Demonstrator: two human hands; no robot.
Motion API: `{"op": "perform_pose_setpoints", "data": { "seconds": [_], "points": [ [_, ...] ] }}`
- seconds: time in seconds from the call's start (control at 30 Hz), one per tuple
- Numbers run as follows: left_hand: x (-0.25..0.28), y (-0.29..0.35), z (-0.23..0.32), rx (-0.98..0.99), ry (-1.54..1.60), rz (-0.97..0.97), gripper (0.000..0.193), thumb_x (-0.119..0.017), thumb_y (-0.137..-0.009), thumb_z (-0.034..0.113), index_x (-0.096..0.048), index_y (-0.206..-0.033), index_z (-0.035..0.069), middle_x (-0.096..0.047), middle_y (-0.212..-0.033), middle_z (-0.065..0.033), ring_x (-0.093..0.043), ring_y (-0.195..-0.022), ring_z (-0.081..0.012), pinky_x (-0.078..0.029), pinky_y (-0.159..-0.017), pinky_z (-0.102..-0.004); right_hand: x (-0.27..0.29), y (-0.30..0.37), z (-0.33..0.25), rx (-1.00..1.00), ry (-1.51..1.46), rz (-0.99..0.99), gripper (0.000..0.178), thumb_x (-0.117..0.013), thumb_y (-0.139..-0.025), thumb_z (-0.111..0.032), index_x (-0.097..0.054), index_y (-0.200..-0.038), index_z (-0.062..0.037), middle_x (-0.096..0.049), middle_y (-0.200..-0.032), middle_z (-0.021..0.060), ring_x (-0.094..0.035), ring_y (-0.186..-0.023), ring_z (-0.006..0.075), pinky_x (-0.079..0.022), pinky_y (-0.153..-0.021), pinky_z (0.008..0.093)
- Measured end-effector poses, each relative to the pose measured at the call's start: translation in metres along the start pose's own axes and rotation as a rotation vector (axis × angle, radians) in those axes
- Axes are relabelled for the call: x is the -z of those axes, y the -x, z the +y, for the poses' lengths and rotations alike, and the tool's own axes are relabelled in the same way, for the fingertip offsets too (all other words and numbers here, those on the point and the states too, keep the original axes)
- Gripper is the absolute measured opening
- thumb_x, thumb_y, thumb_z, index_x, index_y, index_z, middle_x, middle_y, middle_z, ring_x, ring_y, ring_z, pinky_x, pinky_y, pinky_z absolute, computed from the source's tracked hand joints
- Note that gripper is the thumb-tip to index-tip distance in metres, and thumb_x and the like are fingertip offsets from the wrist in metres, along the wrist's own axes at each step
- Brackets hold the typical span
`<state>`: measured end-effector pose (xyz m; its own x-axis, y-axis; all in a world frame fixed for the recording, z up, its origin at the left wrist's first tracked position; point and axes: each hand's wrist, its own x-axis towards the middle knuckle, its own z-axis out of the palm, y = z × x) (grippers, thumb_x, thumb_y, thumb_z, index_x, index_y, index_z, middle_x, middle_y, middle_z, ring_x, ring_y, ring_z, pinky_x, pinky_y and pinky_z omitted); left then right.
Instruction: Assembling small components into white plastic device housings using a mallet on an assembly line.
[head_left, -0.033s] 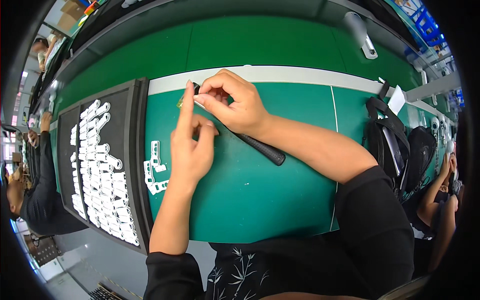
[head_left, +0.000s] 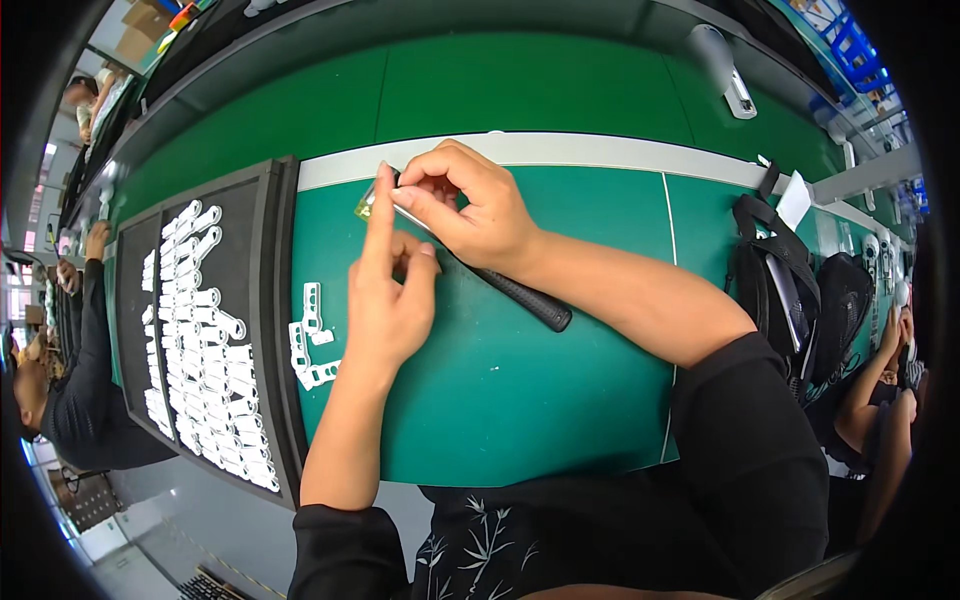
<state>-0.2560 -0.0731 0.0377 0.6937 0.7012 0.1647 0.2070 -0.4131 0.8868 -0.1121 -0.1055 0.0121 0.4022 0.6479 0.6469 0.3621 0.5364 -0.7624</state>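
1. A slim tool (head_left: 525,298) slants across the far left part of the green surface (head_left: 540,400). Its black handle is matte and finely textured, with a rounded butt pointing toward the near right corner; a bright, metallic-looking shaft runs on toward the far edge.

2. The right grip (head_left: 480,210) is closed, thumb and forefinger pinching the tool at its upper end; the handle slips out beneath that wrist.

3. The left grip (head_left: 390,300) has its forefinger straight against the same end, the other fingers curled; I can't tell whether they hold anything. A glossy yellow-green piece (head_left: 363,210) peeks out left of that forefinger (translucent, by the look of it).

4. Flat white pieces with holes (head_left: 312,310) lie by the left edge, beside a dark framed tray (head_left: 277,250) of elongated, ring-ended white parts (head_left: 205,370).
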Motion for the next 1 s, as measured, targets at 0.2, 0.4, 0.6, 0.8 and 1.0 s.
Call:
{"op": "perform_pose_setpoints", "data": {
  "seconds": [0.2, 0.4, 0.6, 0.8, 1.0],
  "points": [
    [-0.0081, 0.0013, -0.0013, -0.091, -0.083, -0.029, 0.081, -0.053, -0.087, -0.002, -0.008, -0.154, 0.006, -0.06, -0.077, -0.0109, -0.059, -0.063, -0.0202, -0.049, -0.062, -0.0314, 0.0015, 0.0007, 0.0012, -0.002, -0.027, -0.013, 0.012, -0.068, -0.088, -0.006, -0.063, -0.099, -0.0033, -0.061, -0.084, 0.0031, -0.053, -0.066, 0.0069, -0.045, -0.058, 0.0221],
    [-0.0058, 0.002, 0.0046, -0.052, -0.22, -0.014, 0.082, -0.055, -0.087, -0.001, -0.008, -0.154, 0.006, -0.063, -0.084, -0.0139, -0.063, -0.065, -0.0271, -0.05, -0.06, -0.0361, -0.0001, 0.001, -0.0014, -0.076, -0.054, -0.049, 0.013, -0.065, -0.09, -0.007, -0.063, -0.102, -0.003, -0.063, -0.088, 0.0043, -0.056, -0.069, 0.0074, -0.047, -0.06, 0.0221],
    [-0.0052, 0.002, 0.0042, -0.019, -0.241, -0.025, 0.081, -0.055, -0.086, 0.0, -0.009, -0.153, 0.004, -0.063, -0.084, -0.0151, -0.063, -0.066, -0.0307, -0.051, -0.06, -0.0386, -0.0006, 0.0003, 0.0034, -0.005, -0.019, -0.059, 0.012, -0.065, -0.09, -0.006, -0.063, -0.102, -0.0027, -0.063, -0.089, 0.0043, -0.057, -0.07, 0.0074, -0.047, -0.062, 0.0221],
    [-0.008, 0.0017, -0.0015, -0.028, -0.285, -0.03, 0.081, -0.055, -0.086, 0.001, -0.009, -0.153, 0.004, -0.062, -0.084, -0.0154, -0.063, -0.069, -0.0329, -0.051, -0.061, -0.0404, 0.0004, 0.0012, 0.0013, -0.074, -0.067, -0.061, 0.01, -0.064, -0.091, -0.006, -0.062, -0.099, -0.002, -0.063, -0.089, 0.0039, -0.057, -0.071, 0.0065, -0.048, -0.063, 0.022],
    [-0.0066, 0.0029, -0.0024, -0.043, -0.273, -0.002, 0.081, -0.055, -0.087, 0.002, -0.009, -0.153, 0.004, -0.061, -0.083, -0.015, -0.063, -0.07, -0.033, -0.05, -0.062, -0.0408, -0.0007, 0.0024, -0.0014, -0.14, -0.104, -0.095, 0.008, -0.063, -0.091, -0.006, -0.061, -0.097, -0.0013, -0.063, -0.088, 0.0034, -0.056, -0.071, 0.0058, -0.048, -0.064, 0.022]
  ]
}}
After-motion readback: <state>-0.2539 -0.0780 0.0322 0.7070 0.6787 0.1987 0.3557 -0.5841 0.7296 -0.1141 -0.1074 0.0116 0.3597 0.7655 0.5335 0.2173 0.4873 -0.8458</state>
